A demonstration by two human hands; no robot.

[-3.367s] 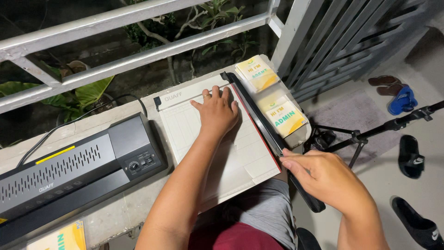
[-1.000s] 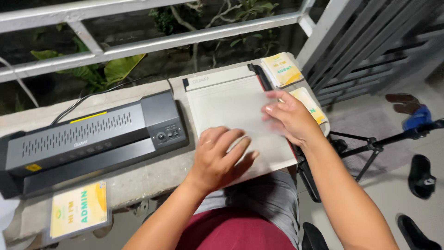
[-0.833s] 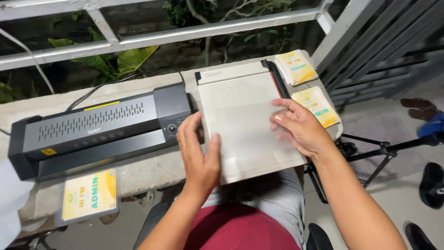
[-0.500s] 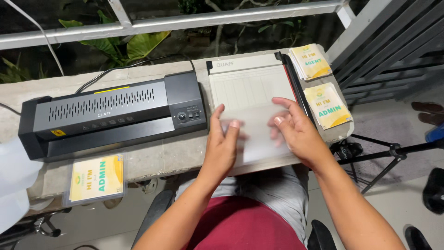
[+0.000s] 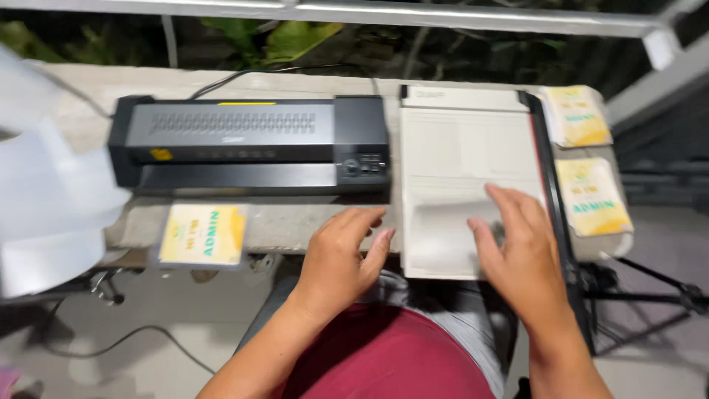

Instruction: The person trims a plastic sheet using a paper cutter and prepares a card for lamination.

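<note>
- At the far left, blurred white sheets [image 5: 44, 199] are seen hanging over the end of a concrete ledge [image 5: 288, 225].
- A yellow laminated card [image 5: 203, 235] is laid flat on the ledge, just in front of a black laminator [image 5: 251, 144].
- A black cable [image 5: 244, 74] is seen running from behind the laminator.
- The left hand [image 5: 343, 258] is held palm down at the near edge of the ledge, fingers spread and loosely curled, nothing gripped; it is placed just beside the left edge of the paper cutter [image 5: 443, 140].
- The right hand [image 5: 521, 251] is laid flat on the near part of the cutter, fingers apart, pressed on a pale blurred sheet [image 5: 443, 218]; whether the sheet is pinched cannot be told.
- The cutter's black blade arm [image 5: 550, 185] is seen lying down along its right edge.
- Two more yellow cards [image 5: 576, 114] [image 5: 594, 196] are laid on the ledge just right of the blade arm.
- A black tripod [image 5: 650, 284] is seen on the floor at the lower right.
</note>
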